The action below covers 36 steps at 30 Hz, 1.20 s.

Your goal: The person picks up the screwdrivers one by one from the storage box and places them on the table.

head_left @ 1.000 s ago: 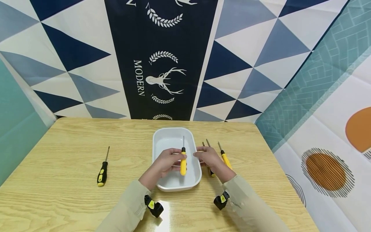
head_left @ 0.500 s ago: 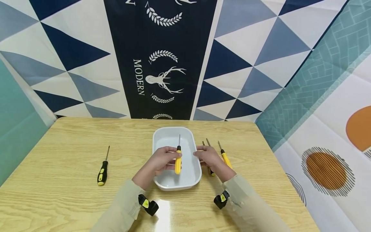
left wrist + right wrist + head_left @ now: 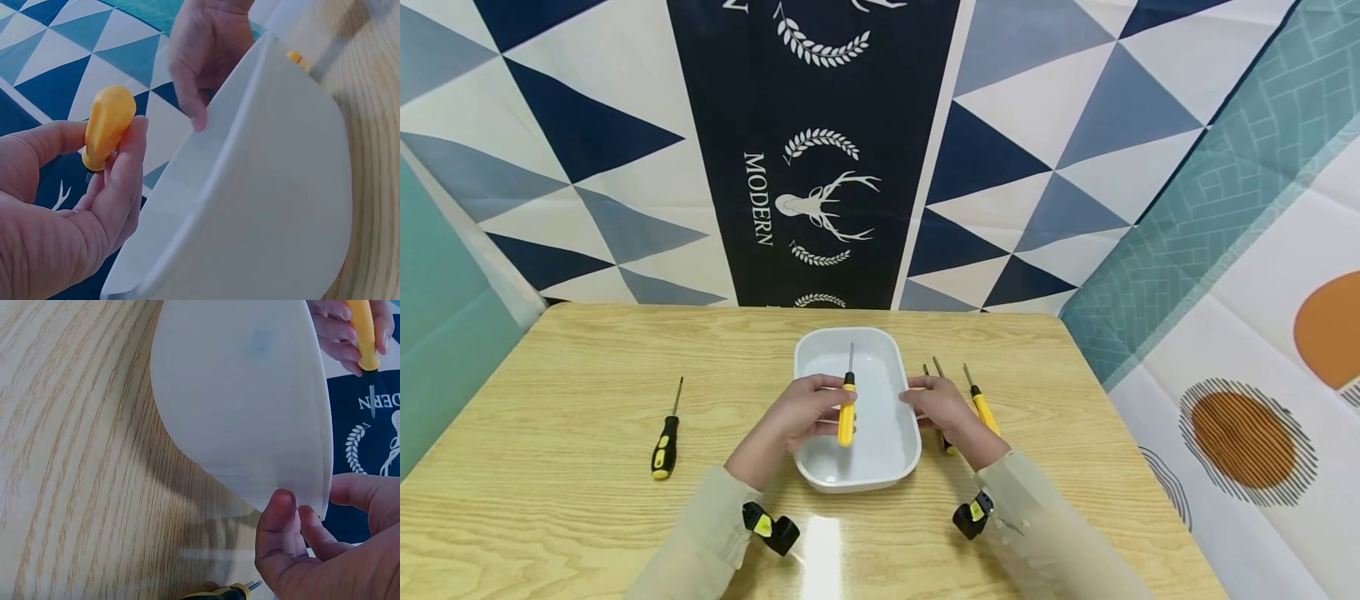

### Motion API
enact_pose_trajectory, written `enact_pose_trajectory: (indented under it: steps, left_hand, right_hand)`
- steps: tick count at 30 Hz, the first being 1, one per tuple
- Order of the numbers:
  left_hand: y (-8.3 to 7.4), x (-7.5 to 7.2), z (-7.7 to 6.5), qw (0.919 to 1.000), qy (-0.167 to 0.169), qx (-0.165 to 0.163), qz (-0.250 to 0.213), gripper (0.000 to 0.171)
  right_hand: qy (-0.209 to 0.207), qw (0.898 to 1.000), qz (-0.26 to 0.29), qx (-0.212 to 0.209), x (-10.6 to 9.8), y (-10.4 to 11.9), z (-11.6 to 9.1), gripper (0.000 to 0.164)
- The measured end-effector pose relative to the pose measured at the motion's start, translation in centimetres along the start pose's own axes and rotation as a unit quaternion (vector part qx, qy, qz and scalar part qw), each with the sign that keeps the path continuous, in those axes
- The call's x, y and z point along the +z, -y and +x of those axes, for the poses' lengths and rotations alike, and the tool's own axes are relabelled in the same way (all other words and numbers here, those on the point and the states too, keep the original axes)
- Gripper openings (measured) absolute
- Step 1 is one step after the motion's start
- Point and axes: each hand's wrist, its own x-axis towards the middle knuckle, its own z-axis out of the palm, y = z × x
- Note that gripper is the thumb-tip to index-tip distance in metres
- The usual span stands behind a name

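A yellow screwdriver (image 3: 847, 423) with a black collar is pinched between the thumb and fingers of my left hand (image 3: 805, 410). Its shaft points away, over the white plastic tray (image 3: 883, 454). The left wrist view shows the handle's rounded yellow end (image 3: 111, 119) above the tray's rim level. My right hand (image 3: 936, 406) grips the tray's right wall, thumb inside; in the right wrist view its curled fingers (image 3: 275, 519) press the outer side. Nothing lies in the visible part of the tray's floor.
On the left of the wooden table (image 3: 565, 400) lies a black-and-yellow screwdriver (image 3: 665, 450). Right of the tray are a yellow screwdriver (image 3: 983, 410) and other screwdrivers partly hidden by my right hand and forearm. A patterned cloth wall (image 3: 820, 83) stands behind the table.
My left hand has moved left and slightly away with the yellow screwdriver, from the tray's middle toward its left side. My right hand and the tray have stayed put.
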Motion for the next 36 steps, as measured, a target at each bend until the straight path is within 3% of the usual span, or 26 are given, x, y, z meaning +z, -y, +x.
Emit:
enact_pose_trajectory:
  steps: [8, 26, 36]
  left_hand:
    - [-0.2, -1.3, -0.3, 0.9999, -0.010, -0.002, 0.007, 0.042]
    - [0.0, -4.5, -1.1, 0.9995, -0.002, 0.029, -0.015, 0.052]
    - [0.1, -5.6, -1.4, 0.9991, -0.004, 0.034, -0.027, 0.055]
  right_hand:
    - [0.002, 1.000, 0.008, -0.002, 0.0, -0.1, 0.0, 0.040]
    - [0.001, 1.000, 0.005, -0.002, 0.0, 0.0, -0.2, 0.040]
    - [0.002, 1.000, 0.002, -0.004, 0.0, 0.0, -0.2, 0.041]
